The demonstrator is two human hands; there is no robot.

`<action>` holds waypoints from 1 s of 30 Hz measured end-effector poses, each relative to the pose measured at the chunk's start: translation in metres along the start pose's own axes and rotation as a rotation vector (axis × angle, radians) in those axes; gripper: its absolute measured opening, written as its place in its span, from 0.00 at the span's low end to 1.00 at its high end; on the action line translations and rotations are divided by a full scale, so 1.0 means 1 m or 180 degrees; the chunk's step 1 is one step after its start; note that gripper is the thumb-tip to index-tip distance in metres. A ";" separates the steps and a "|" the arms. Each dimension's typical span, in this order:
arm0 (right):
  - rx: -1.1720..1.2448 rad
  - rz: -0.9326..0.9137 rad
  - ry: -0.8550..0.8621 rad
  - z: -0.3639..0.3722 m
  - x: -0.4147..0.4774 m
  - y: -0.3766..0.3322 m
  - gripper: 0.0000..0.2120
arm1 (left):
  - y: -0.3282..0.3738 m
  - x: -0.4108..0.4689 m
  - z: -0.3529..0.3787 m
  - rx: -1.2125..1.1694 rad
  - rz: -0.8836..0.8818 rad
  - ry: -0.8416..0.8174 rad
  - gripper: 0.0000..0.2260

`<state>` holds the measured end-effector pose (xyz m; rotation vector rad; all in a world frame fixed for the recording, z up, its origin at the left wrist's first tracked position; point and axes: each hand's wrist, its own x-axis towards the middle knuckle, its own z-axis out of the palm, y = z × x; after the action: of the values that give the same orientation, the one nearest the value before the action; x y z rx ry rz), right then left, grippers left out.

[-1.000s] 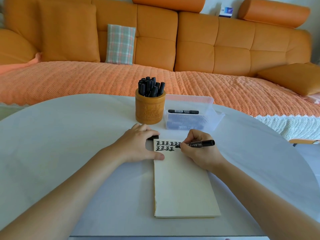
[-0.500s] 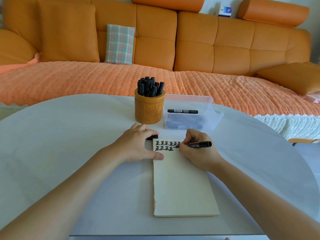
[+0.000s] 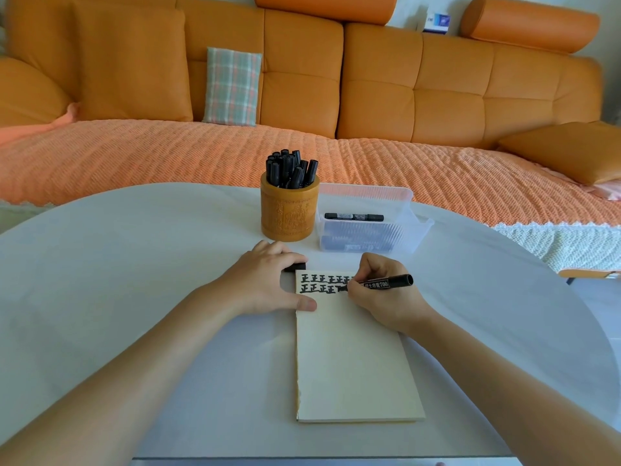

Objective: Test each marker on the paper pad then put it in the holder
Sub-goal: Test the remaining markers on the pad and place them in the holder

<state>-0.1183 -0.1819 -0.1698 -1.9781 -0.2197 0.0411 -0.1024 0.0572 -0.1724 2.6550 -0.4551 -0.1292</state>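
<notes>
The person's right grip [image 3: 379, 297] is pinching a black marker [image 3: 386, 283] with the fingers curled round its front part. The marker is lying almost level, with its back end pointing to the right. Its tip is meeting the paper pad [image 3: 353, 364] at the end of the second row of black characters [image 3: 322, 284]. These characters are standing in two rows along the top edge of the pad, and the page below them is blank.

The left grip [image 3: 265, 284] is resting at the upper left corner of the pad. Its thumb is lying flat on the left edge of the paper, and its fingers are curling over a small black cap [image 3: 295, 266] — only one end of the cap is showing from under them.

The pad is lying on the white bench [image 3: 134, 264] straight in front of the person. Behind the left grip a round wooden holder [image 3: 289, 213] is standing upright, and a bunch of black markers [image 3: 289, 168] is sticking out of it. Just beside the holder, on its right, a clear plastic box [image 3: 366, 191] is sitting. One more capped marker [image 3: 353, 216] is lying across the box, and dark shapes are showing through its front wall, too blurred to tell.

Beyond the bench an orange sofa [image 3: 437, 95] is filling the background, with a woven orange cover [image 3: 168, 156] spread over its seat and a plaid cushion [image 3: 232, 85] leaning against its back.
</notes>
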 end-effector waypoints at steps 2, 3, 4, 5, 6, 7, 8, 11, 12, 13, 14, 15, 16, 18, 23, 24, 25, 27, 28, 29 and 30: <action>-0.0019 0.0005 -0.0030 0.000 0.000 0.000 0.13 | 0.000 0.000 0.000 -0.0007 -0.0005 -0.0012 0.43; -0.0009 0.0004 -0.0030 0.000 0.000 0.000 0.13 | 0.000 -0.001 0.000 -0.0012 -0.0011 -0.0034 0.44; 0.0002 -0.0004 -0.0018 0.000 0.000 0.000 0.13 | 0.000 -0.001 0.000 -0.0008 -0.0015 -0.0051 0.45; -0.0002 -0.0018 0.0005 0.000 0.000 0.000 0.12 | 0.000 -0.001 0.000 -0.0005 -0.0016 -0.0059 0.46; -0.0025 -0.0034 0.0021 0.000 -0.001 0.000 0.12 | 0.000 -0.001 0.000 -0.0008 -0.0018 -0.0060 0.47; -0.0059 -0.0042 0.0018 0.000 0.000 0.001 0.12 | 0.000 -0.001 0.000 -0.0009 -0.0022 -0.0059 0.47; -0.0081 -0.0046 -0.0010 0.001 0.000 0.001 0.12 | 0.000 0.000 0.000 0.0000 -0.0023 -0.0061 0.47; -0.0023 -0.0041 -0.0127 0.000 0.000 0.001 0.14 | 0.001 0.000 -0.001 0.0021 -0.0019 -0.0078 0.48; -0.0017 -0.0040 -0.0128 0.000 0.001 0.001 0.14 | 0.001 -0.001 -0.001 0.0014 -0.0023 -0.0081 0.48; -0.0025 -0.0047 -0.0106 -0.001 0.001 0.001 0.14 | 0.001 -0.001 -0.001 0.0008 -0.0030 -0.0081 0.49; -0.0032 -0.0055 -0.0088 0.000 0.000 0.001 0.14 | 0.001 -0.001 -0.001 0.0007 -0.0037 -0.0080 0.48; -0.0030 -0.0062 -0.0088 0.000 0.000 0.001 0.14 | 0.001 -0.002 -0.002 0.0005 -0.0043 -0.0081 0.48; -0.0026 -0.0073 -0.0107 0.000 0.000 0.002 0.14 | 0.001 -0.001 -0.002 0.0007 -0.0046 -0.0084 0.47; -0.0031 -0.0093 -0.0146 0.001 0.000 0.002 0.14 | 0.002 -0.001 -0.002 0.0014 -0.0048 -0.0071 0.45; -0.0063 -0.0103 -0.0183 -0.001 0.000 0.001 0.10 | 0.003 -0.003 -0.001 0.0012 -0.0037 0.0007 0.43; -0.0069 -0.0111 -0.0181 -0.002 0.000 0.000 0.11 | 0.003 -0.003 -0.001 0.0023 -0.0026 0.0023 0.42; -0.0055 -0.0117 -0.0166 -0.002 0.001 0.000 0.11 | 0.003 -0.003 -0.001 0.0028 -0.0018 0.0034 0.42; 0.0092 -0.0115 -0.0095 -0.002 0.002 0.001 0.11 | 0.002 -0.004 -0.002 0.0033 0.0004 0.0018 0.41; 0.0238 -0.0088 -0.0050 -0.003 0.002 0.001 0.11 | 0.002 -0.004 -0.002 0.0042 0.0018 0.0003 0.40; 0.0407 -0.0061 -0.0014 -0.004 0.002 0.001 0.10 | 0.001 -0.004 -0.002 0.0037 0.0031 0.0015 0.38; 0.0538 -0.0077 0.0017 -0.005 0.002 0.000 0.09 | 0.000 -0.003 -0.001 -0.0015 0.0042 0.0076 0.33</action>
<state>-0.1160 -0.1858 -0.1673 -1.8069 -0.2292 0.0375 -0.1054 0.0585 -0.1718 2.6454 -0.4638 -0.0944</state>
